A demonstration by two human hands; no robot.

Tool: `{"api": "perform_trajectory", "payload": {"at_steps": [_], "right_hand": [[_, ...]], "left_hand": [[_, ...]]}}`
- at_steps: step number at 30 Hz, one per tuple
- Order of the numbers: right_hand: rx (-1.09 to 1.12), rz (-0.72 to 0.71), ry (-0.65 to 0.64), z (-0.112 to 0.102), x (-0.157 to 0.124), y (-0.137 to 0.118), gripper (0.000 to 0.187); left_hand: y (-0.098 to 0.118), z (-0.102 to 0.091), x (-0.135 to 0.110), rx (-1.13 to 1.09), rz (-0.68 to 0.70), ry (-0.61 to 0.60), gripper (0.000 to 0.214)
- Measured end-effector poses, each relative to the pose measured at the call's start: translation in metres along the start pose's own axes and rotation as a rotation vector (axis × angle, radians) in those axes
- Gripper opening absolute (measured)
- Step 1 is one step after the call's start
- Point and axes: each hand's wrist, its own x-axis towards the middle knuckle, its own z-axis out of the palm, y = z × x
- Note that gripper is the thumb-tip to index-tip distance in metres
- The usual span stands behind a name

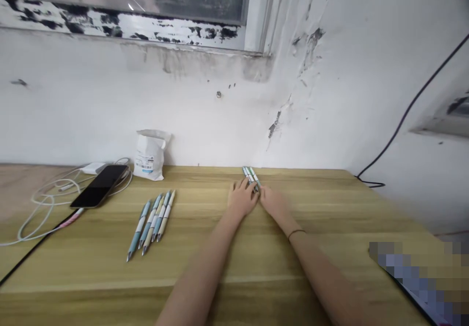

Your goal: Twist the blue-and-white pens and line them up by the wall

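Note:
My left hand [242, 199] and my right hand [273, 201] rest together on the wooden table [330, 208] near its far edge. Both close their fingers round a small bundle of pens [251, 177], whose light green and white ends stick out past the fingertips toward the wall. A thin band circles my right wrist. Left of my hands, several blue, white and beige pens [152, 223] lie side by side in a row, tips pointing toward me.
A dark phone [99, 185] lies screen up at the far left among white cables [47, 194]. A small white bag [149, 155] stands against the wall. A black cable [403, 120] runs down the right wall.

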Motion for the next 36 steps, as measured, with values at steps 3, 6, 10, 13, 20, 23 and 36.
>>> {"api": "perform_trajectory", "payload": {"at_steps": [3, 6, 10, 13, 20, 23, 36], "right_hand": [[0.020, -0.007, 0.002, 0.001, -0.002, -0.001, 0.043], [0.042, 0.006, 0.023, 0.001, -0.003, 0.000, 0.038], [0.081, -0.011, 0.057, 0.000, -0.004, 0.002, 0.029], [0.136, -0.033, 0.067, -0.001, -0.005, 0.004, 0.029], [0.180, -0.049, 0.051, -0.001, -0.008, 0.006, 0.027], [0.189, -0.053, 0.050, 0.000, -0.009, 0.007, 0.026], [0.230, -0.096, 0.127, 0.000, -0.010, 0.006, 0.031]], "left_hand": [[0.000, -0.001, 0.002, -0.011, -0.010, 0.015, 0.033], [0.000, 0.000, 0.002, -0.014, -0.013, 0.022, 0.034], [-0.002, 0.001, 0.003, -0.008, -0.002, 0.020, 0.038], [-0.003, -0.002, 0.004, -0.019, 0.023, -0.006, 0.036], [-0.007, -0.014, 0.004, -0.045, 0.090, -0.101, 0.032], [-0.009, -0.015, 0.004, -0.051, 0.095, -0.103, 0.032], [-0.013, -0.021, -0.006, 0.025, 0.133, -0.058, 0.045]]}}
